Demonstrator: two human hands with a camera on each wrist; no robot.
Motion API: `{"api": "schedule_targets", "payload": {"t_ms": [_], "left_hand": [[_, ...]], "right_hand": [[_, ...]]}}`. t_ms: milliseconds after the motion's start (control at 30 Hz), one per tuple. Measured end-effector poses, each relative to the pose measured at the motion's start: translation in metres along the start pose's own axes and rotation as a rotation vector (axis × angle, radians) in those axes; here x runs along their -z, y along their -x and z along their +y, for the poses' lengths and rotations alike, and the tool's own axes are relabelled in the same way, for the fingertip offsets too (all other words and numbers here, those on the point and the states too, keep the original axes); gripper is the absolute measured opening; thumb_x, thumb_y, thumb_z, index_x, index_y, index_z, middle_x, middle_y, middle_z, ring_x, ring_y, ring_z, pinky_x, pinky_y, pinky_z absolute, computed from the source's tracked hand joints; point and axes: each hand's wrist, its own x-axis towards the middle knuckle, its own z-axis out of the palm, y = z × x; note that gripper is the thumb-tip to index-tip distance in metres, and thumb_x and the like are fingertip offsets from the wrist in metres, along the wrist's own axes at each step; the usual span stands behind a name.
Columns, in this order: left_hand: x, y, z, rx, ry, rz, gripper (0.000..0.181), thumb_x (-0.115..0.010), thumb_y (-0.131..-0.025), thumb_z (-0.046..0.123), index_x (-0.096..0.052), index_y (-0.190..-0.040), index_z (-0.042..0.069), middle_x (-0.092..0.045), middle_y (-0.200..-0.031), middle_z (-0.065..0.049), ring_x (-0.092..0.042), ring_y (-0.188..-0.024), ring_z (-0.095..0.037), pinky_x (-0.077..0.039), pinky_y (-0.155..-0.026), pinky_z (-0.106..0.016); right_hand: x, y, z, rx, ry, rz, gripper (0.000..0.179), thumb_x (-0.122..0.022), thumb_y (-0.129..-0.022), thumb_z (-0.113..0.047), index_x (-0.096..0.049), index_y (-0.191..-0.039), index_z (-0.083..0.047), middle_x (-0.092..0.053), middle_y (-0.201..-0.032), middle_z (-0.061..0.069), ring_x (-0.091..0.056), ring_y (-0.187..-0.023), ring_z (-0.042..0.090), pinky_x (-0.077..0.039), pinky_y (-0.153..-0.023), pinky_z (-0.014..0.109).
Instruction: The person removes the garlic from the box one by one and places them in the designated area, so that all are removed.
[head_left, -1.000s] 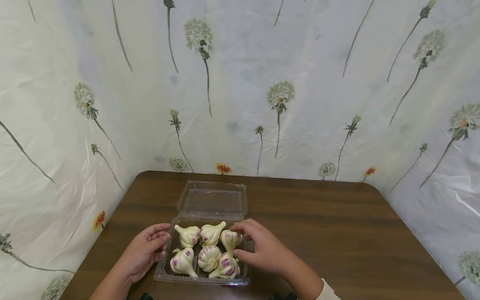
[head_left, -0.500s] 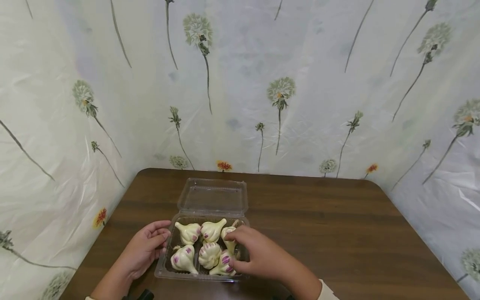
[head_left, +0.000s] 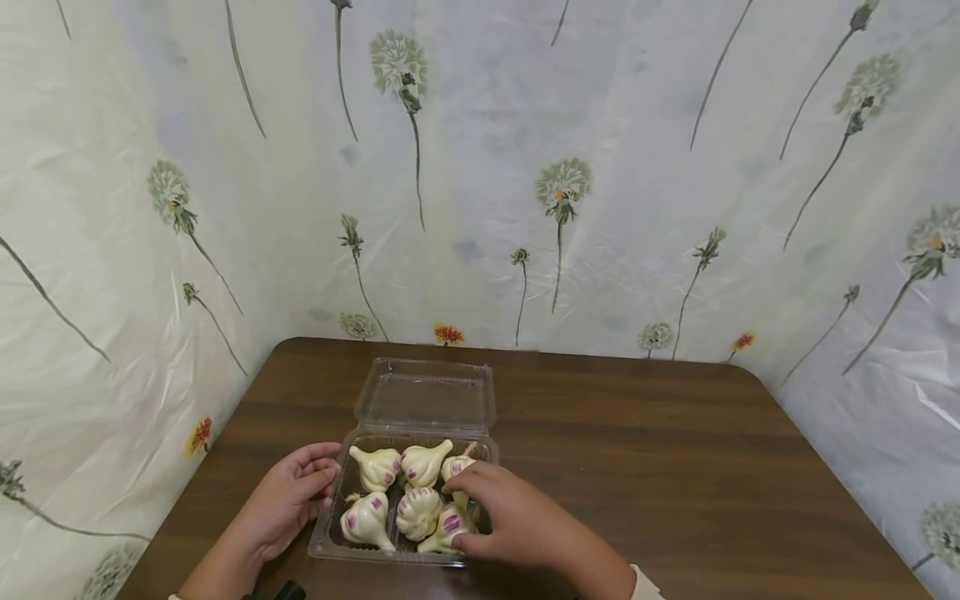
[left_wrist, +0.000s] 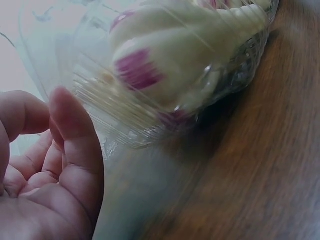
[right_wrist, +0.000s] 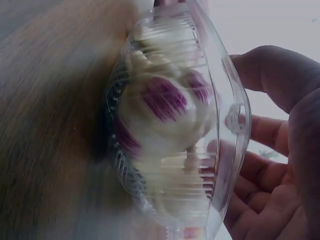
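Note:
A clear plastic clamshell box (head_left: pixel 405 557) lies with its lid folded back, holding several cream garlic bulbs with purple marks. My left hand (head_left: pixel 296 500) is at the box's left rim, fingers loosely bent and thumb near the index fingertip in the left wrist view. My right hand (head_left: pixel 517 517) reaches over the right rim with thumb and fingers spread. Its index fingertip is at the back right garlic bulb (head_left: pixel 456 467), partly hidden by the hand. The thumb is at the front right garlic bulb (head_left: pixel 450 527). In the right wrist view, fingers (right_wrist: pixel 270 132) show beyond the clear wall.
The transparent lid (head_left: pixel 427 396) lies hinged open behind the box. Under everything is a brown wooden table (head_left: pixel 637 450) with rounded far corners. A pale sheet (head_left: pixel 480 167) printed with dandelions hangs around its back and sides.
My right hand has moved left and slightly forward over the right-hand garlic bulbs, covering more of the back one, which has turned a little. My left hand has stayed at the left rim.

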Motion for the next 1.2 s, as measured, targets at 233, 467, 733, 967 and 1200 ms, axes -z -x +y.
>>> {"api": "schedule_targets", "payload": {"t_ms": [233, 467, 733, 967, 1200], "left_hand": [[-0.0007, -0.0009, -0.0012, -0.004, -0.001, 0.002, 0.048, -0.058, -0.106, 0.008, -0.040, -0.149, 0.000, -0.061, -0.108, 0.003, -0.058, -0.085, -0.007, -0.058, -0.074, -0.021], [-0.0002, -0.0016, -0.0027, 0.001, -0.007, 0.008, 0.049, -0.058, -0.106, 0.008, -0.039, -0.150, 0.000, -0.061, -0.108, 0.003, -0.058, -0.085, -0.008, -0.058, -0.074, -0.022], [-0.0014, -0.0007, -0.0019, 0.003, -0.016, 0.011, 0.049, -0.058, -0.106, 0.007, -0.039, -0.151, -0.001, -0.061, -0.108, 0.003, -0.058, -0.085, -0.008, -0.058, -0.074, -0.021], [-0.0025, -0.0004, 0.0005, 0.001, -0.025, 0.022, 0.051, -0.057, -0.106, 0.007, -0.038, -0.152, -0.002, -0.061, -0.108, 0.002, -0.058, -0.085, -0.008, -0.057, -0.074, -0.021], [-0.0037, -0.0004, 0.0021, 0.009, -0.017, 0.033, 0.050, -0.057, -0.107, 0.007, -0.038, -0.152, -0.002, -0.061, -0.107, 0.003, -0.058, -0.084, -0.008, -0.057, -0.073, -0.021]], "right_hand": [[-0.0033, -0.0024, -0.0010, -0.047, 0.041, -0.019, 0.047, -0.080, -0.088, -0.039, -0.067, -0.129, -0.021, -0.062, -0.131, -0.008, -0.059, -0.124, 0.013, -0.053, -0.105, 0.036], [-0.0052, -0.0051, -0.0022, -0.090, 0.072, -0.050, 0.046, -0.079, -0.090, -0.042, -0.067, -0.130, -0.022, -0.063, -0.131, -0.007, -0.059, -0.124, 0.014, -0.053, -0.105, 0.037], [-0.0065, -0.0058, -0.0062, -0.079, 0.134, -0.049, 0.044, -0.078, -0.091, -0.042, -0.069, -0.127, -0.018, -0.066, -0.130, -0.006, -0.060, -0.126, 0.016, -0.052, -0.107, 0.037], [-0.0039, -0.0071, -0.0089, -0.076, 0.143, -0.062, 0.041, -0.078, -0.092, -0.043, -0.071, -0.125, -0.020, -0.068, -0.127, -0.008, -0.061, -0.128, 0.016, -0.048, -0.114, 0.038], [-0.0038, -0.0082, -0.0080, -0.044, 0.146, -0.061, 0.037, -0.078, -0.092, -0.042, -0.072, -0.121, -0.020, -0.071, -0.120, -0.013, -0.063, -0.121, 0.012, -0.047, -0.114, 0.036]]}}
